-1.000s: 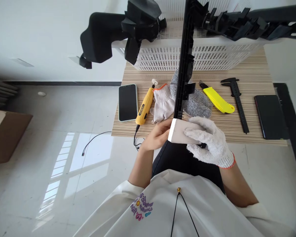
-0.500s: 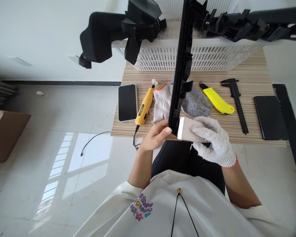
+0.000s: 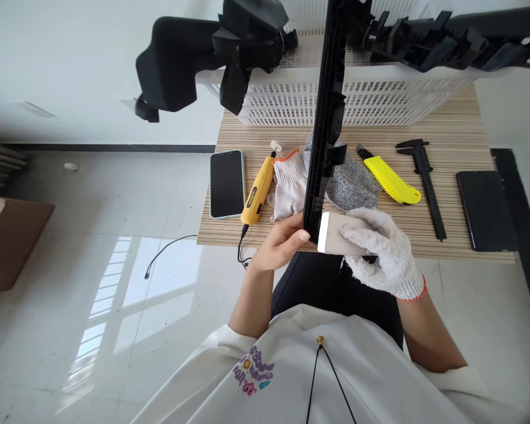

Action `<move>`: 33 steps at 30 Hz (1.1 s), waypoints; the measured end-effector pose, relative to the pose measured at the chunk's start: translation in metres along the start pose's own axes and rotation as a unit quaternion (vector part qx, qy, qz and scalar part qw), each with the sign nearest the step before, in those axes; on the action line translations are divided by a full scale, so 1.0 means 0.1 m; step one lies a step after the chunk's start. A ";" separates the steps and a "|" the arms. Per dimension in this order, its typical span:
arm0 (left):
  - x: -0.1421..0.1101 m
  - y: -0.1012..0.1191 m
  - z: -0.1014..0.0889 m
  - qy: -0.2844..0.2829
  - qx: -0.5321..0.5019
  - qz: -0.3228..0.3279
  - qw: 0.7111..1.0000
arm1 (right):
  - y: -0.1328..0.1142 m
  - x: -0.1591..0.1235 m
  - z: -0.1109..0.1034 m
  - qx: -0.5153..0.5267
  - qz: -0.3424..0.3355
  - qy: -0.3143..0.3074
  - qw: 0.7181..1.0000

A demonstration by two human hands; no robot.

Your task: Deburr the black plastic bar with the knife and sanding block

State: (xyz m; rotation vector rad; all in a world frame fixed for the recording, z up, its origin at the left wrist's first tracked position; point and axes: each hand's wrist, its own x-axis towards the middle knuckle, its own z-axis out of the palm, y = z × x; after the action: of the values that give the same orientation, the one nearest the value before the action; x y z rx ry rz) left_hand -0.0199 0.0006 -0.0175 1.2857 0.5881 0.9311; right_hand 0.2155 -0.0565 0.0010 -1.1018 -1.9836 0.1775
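Note:
My bare left hand (image 3: 280, 241) grips the lower end of a long black plastic part (image 3: 325, 123) that stands nearly upright over the table edge. My right hand (image 3: 382, 250), in a white knit glove, is closed on a beige block (image 3: 333, 232) with a white end, pressed against the part's lower right side. A white glove (image 3: 289, 182) and a grey glove (image 3: 353, 185) lie on the table just behind my hands.
On the striped wooden table (image 3: 450, 135) lie a phone (image 3: 227, 182), a yellow rotary tool (image 3: 258, 191) with cable, a yellow utility knife (image 3: 391, 179), a black caliper (image 3: 426, 182) and a second dark phone (image 3: 486, 209). A white crate (image 3: 371, 100) holds black plastic parts (image 3: 428, 38).
The beige block slid right, from covering the part's lower end to its right side. The black part tilted slightly and its lower end shifted left into my left hand's fingers.

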 end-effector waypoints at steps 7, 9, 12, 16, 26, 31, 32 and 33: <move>0.00 0.01 0.01 -0.011 0.013 0.008 1.000 | -0.02 0.03 0.00 -0.013 -0.002 -0.005 1.000; 0.01 0.02 0.00 -0.013 0.024 0.008 1.000 | -0.03 0.05 0.01 -0.018 -0.002 -0.010 1.000; 0.01 0.02 0.00 -0.036 0.035 -0.007 0.999 | -0.05 0.06 0.02 -0.023 -0.010 -0.013 1.000; 0.03 0.01 0.00 -0.055 0.014 0.000 0.998 | -0.06 0.09 0.06 -0.024 -0.027 -0.011 0.999; 0.04 0.02 0.01 -0.081 -0.002 0.037 0.996 | -0.04 0.04 0.02 -0.023 -0.018 -0.025 0.999; 0.03 0.03 0.04 -0.068 -0.042 0.032 0.996 | 0.01 -0.10 -0.04 -0.040 -0.003 -0.035 0.999; 0.04 0.04 0.05 -0.065 -0.042 0.037 0.996 | 0.02 -0.12 -0.05 -0.043 0.000 -0.037 0.998; 0.04 0.04 0.05 -0.060 -0.037 0.046 0.996 | 0.03 -0.13 -0.06 -0.044 0.001 -0.039 0.998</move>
State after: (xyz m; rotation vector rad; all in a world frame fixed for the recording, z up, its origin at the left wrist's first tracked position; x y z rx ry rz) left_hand -0.0148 0.0017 -0.0119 1.3002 0.4003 0.9367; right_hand 0.2251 -0.0666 -0.0044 -1.1678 -2.0768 0.1369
